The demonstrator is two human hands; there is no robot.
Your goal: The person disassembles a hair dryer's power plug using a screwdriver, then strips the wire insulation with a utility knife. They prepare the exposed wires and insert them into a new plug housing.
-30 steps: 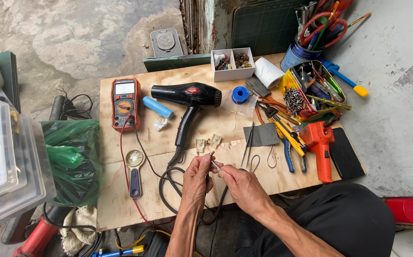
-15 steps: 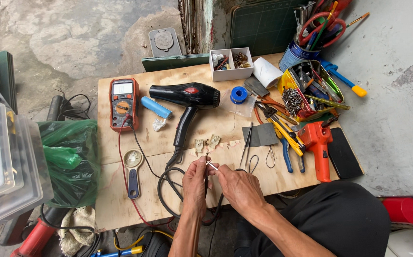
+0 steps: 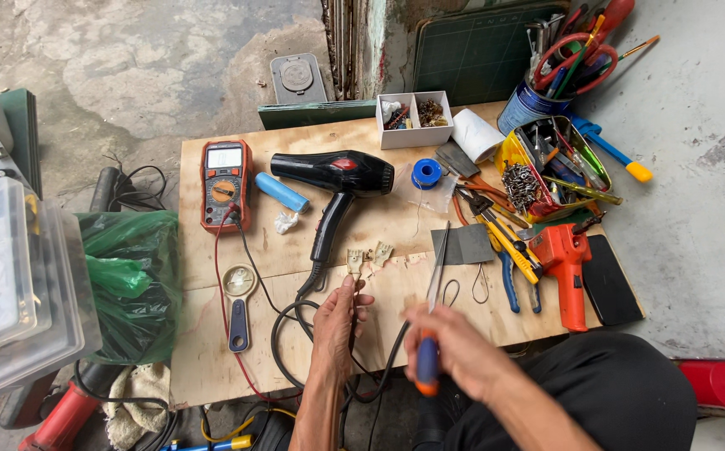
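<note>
Clamped in the right hand [image 3: 454, 351] is a screwdriver [image 3: 433, 309] with a blue and orange handle, fingers wrapped shut around the grip while the long blade points away toward the black hair dryer [image 3: 337, 179]. Pinched between the left hand's [image 3: 339, 321] fingertips is a thin dark cable [image 3: 354, 317], held just below the dryer's handle end; whether a small part sits at its tip I cannot tell. All of this lies over a plywood board [image 3: 212, 351], with the dryer lying near its middle. Left of the dryer stands an orange multimeter [image 3: 225, 184], its red lead running down the board. Between meter and dryer rests a blue cylinder [image 3: 281, 192]. Right of the dryer lies an orange power tool [image 3: 567, 267], and beyond that a yellow tray of tools [image 3: 583, 209]. Behind the dryer sits a white parts box [image 3: 412, 134]. A roll of blue tape [image 3: 426, 173] lies just beside the dryer's nozzle. Two small pale connectors [image 3: 368, 255] lie near the dryer's handle, just ahead of the left hand
</note>
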